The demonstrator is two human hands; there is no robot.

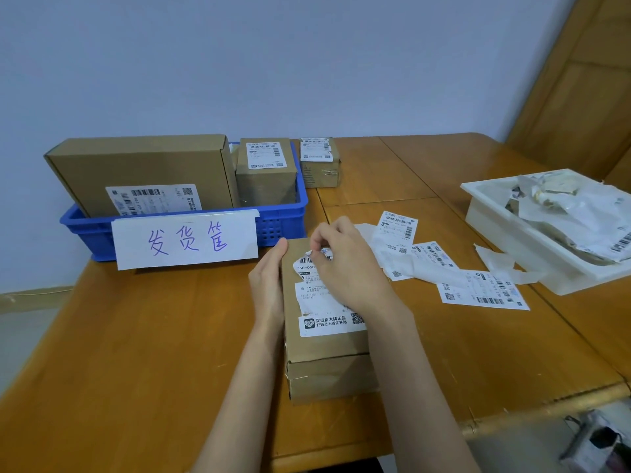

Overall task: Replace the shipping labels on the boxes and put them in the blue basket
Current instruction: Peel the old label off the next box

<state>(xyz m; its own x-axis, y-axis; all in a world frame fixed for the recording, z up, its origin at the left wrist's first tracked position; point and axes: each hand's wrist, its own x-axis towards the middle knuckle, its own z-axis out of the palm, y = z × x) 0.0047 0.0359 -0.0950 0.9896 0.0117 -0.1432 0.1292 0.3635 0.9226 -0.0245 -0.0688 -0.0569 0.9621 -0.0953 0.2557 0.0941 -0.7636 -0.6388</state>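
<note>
A brown cardboard box (324, 356) lies on the wooden table in front of me. A partly torn white shipping label (319, 302) covers its top. My left hand (269, 285) rests with straight fingers against the box's left side. My right hand (345, 264) pinches the label's torn upper edge, which is lifted off the cardboard. The blue basket (283, 220) stands at the back left with a handwritten paper sign on its front. Inside it are a large box (136, 169) and a smaller labelled box (266, 172).
Another labelled box (319, 162) stands on the table just right of the basket. Loose labels (485, 291) and backing paper lie right of my hands. A white tray (532, 247) with crumpled label scraps sits at the far right. The table edge runs near the lower right.
</note>
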